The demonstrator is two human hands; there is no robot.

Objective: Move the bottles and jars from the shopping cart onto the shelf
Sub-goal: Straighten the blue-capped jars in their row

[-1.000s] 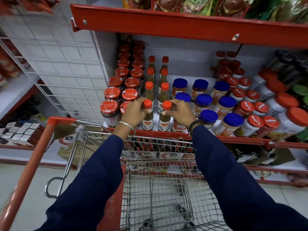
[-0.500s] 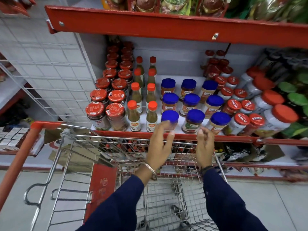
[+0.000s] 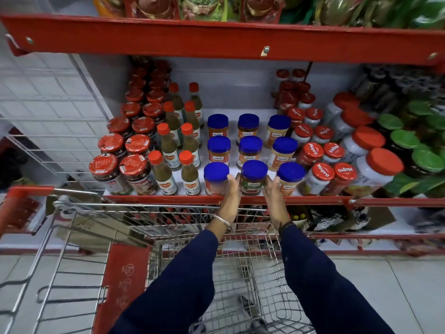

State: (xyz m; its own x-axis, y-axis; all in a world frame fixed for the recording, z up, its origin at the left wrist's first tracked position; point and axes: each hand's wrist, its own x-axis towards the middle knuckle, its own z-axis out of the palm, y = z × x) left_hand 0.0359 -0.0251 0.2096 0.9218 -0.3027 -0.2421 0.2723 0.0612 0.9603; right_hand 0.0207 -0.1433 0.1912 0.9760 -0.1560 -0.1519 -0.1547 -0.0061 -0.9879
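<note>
A blue-lidded jar point(image 3: 253, 177) stands at the front edge of the red shelf point(image 3: 168, 199), in the middle column of blue-lidded jars. My left hand point(image 3: 230, 198) presses against its left side and my right hand point(image 3: 274, 196) against its right side, so both hands cup it. Left of it stand orange-capped sauce bottles point(image 3: 189, 173) in two columns and red-lidded dark jars point(image 3: 138, 173). The wire shopping cart point(image 3: 149, 227) sits below my arms, and its basket shows no bottles or jars.
Red-lidded jars point(image 3: 321, 175) and large white tubs point(image 3: 375, 169) fill the shelf's right side, with green-lidded jars point(image 3: 426, 160) beyond. A red upper shelf point(image 3: 216, 39) overhangs closely. A white wire grid panel point(image 3: 48, 112) bounds the left. A lower shelf holds packets.
Both hands left the two orange-capped bottles, drew back over the cart, then reached to the right and closed around the middle front blue-lidded jar.
</note>
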